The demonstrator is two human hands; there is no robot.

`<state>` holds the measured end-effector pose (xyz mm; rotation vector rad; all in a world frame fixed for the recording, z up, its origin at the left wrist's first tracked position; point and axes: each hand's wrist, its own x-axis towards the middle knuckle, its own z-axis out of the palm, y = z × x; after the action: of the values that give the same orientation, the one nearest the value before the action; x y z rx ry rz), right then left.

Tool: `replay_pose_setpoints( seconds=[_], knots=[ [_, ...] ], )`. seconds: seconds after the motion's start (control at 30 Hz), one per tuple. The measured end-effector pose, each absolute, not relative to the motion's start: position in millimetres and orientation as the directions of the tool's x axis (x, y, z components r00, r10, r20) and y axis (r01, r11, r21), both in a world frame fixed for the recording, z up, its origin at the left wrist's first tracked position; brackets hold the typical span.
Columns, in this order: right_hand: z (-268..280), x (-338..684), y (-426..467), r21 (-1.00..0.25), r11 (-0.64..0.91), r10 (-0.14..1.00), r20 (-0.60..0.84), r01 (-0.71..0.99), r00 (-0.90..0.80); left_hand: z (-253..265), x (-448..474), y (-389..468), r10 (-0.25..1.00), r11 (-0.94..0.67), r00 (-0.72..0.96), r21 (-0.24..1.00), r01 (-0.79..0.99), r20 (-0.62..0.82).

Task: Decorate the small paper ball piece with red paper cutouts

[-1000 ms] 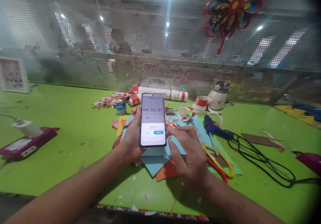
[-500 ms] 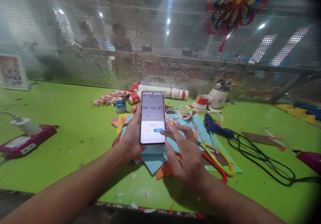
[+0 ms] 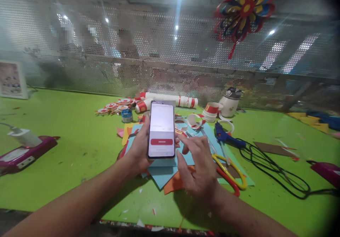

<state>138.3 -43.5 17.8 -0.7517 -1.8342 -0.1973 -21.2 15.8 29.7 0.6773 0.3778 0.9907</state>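
My left hand is wrapped round a smartphone, held upright above the table. Its screen is mostly white, with a red button near the bottom. Just right of the phone hovers my right hand, holding nothing, its fingers bent and apart. Under both hands lie blue paper sheets and orange paper. Scissors with yellow and red handles rest beside my right hand, their blades partly hidden.
A blue glue gun with a coiled black cord lies to the right. Behind the papers stand a blue-lidded jar, cut paper cups and a white bottle. A purple power strip sits at left.
The phone screen has switched from a timer with a blue button to a white page with a red button. My right index finger has drawn back from the screen.
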Motion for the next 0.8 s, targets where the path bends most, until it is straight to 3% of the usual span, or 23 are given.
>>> replay_pose_setpoints(
  seconds=[0.3, 0.8],
  knots=[
    [15.8, 139.6, -41.5, -0.265, 0.801, 0.429, 0.879, 0.536, -0.206, 29.4, -16.4, 11.7, 0.861, 0.429, 0.506, 0.616, -0.660, -0.058],
    [20.7, 142.2, -36.0, -0.251, 0.743, 0.458, 0.866, 0.620, -0.198, 28.5, -14.7, 7.9, 0.834, 0.428, 0.551, 0.667, -0.609, -0.032]
  ],
)
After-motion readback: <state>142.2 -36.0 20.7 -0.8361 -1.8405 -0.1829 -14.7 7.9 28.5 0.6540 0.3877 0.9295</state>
